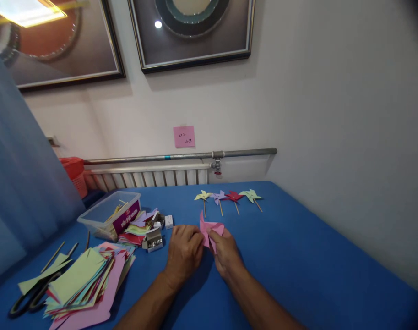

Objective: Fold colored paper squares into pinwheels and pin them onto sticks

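Pink paper (pixel 210 230) sits pinched in our left hand (pixel 184 251) and right hand (pixel 225 251) fingers, so its folds stay put above the bench (pixel 298 256).

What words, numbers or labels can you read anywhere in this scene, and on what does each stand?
Pink sticky note on the white wall: handwritten marks, too small to read for certain.
Purple label on the clear plastic box: light print, too blurred to read.
Small white carton on the blue table: no print legible.
Pink folded paper held in both hands: no writing.
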Motion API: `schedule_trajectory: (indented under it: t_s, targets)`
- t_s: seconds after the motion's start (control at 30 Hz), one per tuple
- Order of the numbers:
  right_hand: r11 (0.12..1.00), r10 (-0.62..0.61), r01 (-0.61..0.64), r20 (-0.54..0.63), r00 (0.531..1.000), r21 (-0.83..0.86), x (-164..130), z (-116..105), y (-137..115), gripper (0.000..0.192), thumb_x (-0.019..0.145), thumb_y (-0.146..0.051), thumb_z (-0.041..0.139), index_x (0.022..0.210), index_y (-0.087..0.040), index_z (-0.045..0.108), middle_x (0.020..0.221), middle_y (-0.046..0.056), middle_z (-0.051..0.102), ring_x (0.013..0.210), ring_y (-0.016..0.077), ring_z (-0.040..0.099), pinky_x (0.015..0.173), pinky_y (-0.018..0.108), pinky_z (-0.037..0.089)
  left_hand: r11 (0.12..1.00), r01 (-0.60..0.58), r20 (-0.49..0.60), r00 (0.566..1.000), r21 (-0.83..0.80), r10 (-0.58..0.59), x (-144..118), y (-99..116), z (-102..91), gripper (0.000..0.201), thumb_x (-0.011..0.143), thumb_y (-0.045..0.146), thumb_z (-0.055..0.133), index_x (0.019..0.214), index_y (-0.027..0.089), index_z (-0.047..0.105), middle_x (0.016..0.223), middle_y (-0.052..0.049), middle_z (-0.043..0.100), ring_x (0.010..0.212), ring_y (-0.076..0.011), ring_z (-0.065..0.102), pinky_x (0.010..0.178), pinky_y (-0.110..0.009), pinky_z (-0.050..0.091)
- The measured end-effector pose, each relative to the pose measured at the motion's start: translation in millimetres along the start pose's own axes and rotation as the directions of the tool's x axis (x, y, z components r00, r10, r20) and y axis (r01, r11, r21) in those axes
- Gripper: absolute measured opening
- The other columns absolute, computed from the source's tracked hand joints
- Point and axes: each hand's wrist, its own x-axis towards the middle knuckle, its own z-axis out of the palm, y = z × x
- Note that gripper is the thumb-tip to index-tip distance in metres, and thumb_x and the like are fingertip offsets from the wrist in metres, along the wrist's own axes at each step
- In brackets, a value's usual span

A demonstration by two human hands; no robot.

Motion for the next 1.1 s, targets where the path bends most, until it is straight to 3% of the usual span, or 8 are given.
schedule_trajectory:
  t_s: [0.1, 0.23, 0.37, 0.5, 0.6, 0.83, 1.1]
  targets:
    - [0.989, 0.114, -0.109, -0.042, 0.993, 0.1, 0, 0, -1, 0.026, 0.06, -0.031, 0.08, 0.081, -0.023, 0.067, 0.07, 0.001, 0.073, 0.064, 0.0217, 0.067, 0.061, 0.031, 0.052, 0.998, -0.049, -0.001, 0.999, 0.05, 0.049, 1, 1, -1.4, 0.022, 0.093, 0.011, 0.053, 0.086, 0.022, 0.071, 0.09, -0.006, 0.07, 0.082, -0.0203, 0.057, 0.079, -0.037, 0.038]
    - [0.989, 0.117, -0.112, -0.044, 0.992, 0.1, -1, 1, 0, 0.024, 0.06, -0.029, 0.079, 0.08, -0.023, 0.066, 0.066, -0.001, 0.069, 0.059, 0.018, 0.063, 0.057, 0.028, 0.049, 0.999, -0.02, 0.028, 0.999, 0.029, 0.019, 1, 5, -1.1, 0.021, 0.096, 0.017, 0.054, 0.084, 0.021, 0.071, 0.089, -0.006, 0.07, 0.081, -0.0205, 0.056, 0.076, -0.037, 0.037]
    - [0.995, 0.078, -0.074, -0.051, 0.996, 0.072, -1, 1, 2, 0.021, 0.062, -0.028, 0.077, 0.078, -0.025, 0.065, 0.065, -0.002, 0.069, 0.06, 0.0183, 0.063, 0.059, 0.029, 0.051, 0.985, 0.15, 0.069, 0.987, -0.084, -0.144, -2, 6, 3.0, 0.02, 0.097, 0.022, 0.055, 0.086, 0.022, 0.072, 0.088, -0.006, 0.07, 0.082, -0.02, 0.059, 0.078, -0.037, 0.038]
    - [0.994, 0.089, -0.087, -0.033, 0.995, 0.063, -3, 2, 2, 0.022, 0.065, -0.031, 0.077, 0.083, -0.025, 0.066, 0.075, 0.001, 0.073, 0.07, 0.0215, 0.069, 0.066, 0.032, 0.056, 0.919, 0.355, 0.077, 0.935, -0.171, -0.346, -1, 5, 4.5, 0.018, 0.092, 0.026, 0.062, 0.077, 0.022, 0.07, 0.083, -0.003, 0.067, 0.082, -0.0198, 0.061, 0.079, -0.035, 0.04]
    - [0.992, 0.097, -0.094, -0.026, 0.995, 0.084, -5, 4, 1, 0.023, 0.064, -0.029, 0.077, 0.085, -0.025, 0.068, 0.08, 0.002, 0.075, 0.074, 0.0228, 0.07, 0.07, 0.035, 0.058, 0.865, 0.446, 0.077, 0.895, -0.229, -0.44, 2, 6, 2.2, 0.019, 0.091, 0.027, 0.063, 0.073, 0.022, 0.069, 0.084, -0.003, 0.067, 0.084, -0.0195, 0.061, 0.08, -0.035, 0.043]
    - [0.994, 0.066, -0.068, 0.017, 0.998, 0.085, -7, 6, 1, 0.023, 0.066, -0.029, 0.076, 0.087, -0.024, 0.069, 0.08, 0.003, 0.075, 0.074, 0.0227, 0.071, 0.071, 0.034, 0.058, 0.827, 0.507, 0.057, 0.858, -0.244, -0.51, 3, 8, 2.5, 0.018, 0.085, 0.025, 0.067, 0.067, 0.02, 0.066, 0.107, -0.008, 0.069, 0.109, -0.027, 0.062, 0.092, -0.043, 0.045]
    - [0.987, 0.075, -0.079, 0.034, 0.997, 0.141, -8, 12, 4, 0.024, 0.063, -0.026, 0.079, 0.084, -0.023, 0.068, 0.074, -0.001, 0.074, 0.069, 0.02, 0.068, 0.07, 0.032, 0.055, 0.78, 0.558, 0.08, 0.824, -0.284, -0.561, 3, 5, 5.5, 0.026, 0.087, 0.03, 0.066, 0.062, 0.02, 0.064, 0.106, -0.009, 0.069, 0.107, -0.0272, 0.062, 0.093, -0.045, 0.045]
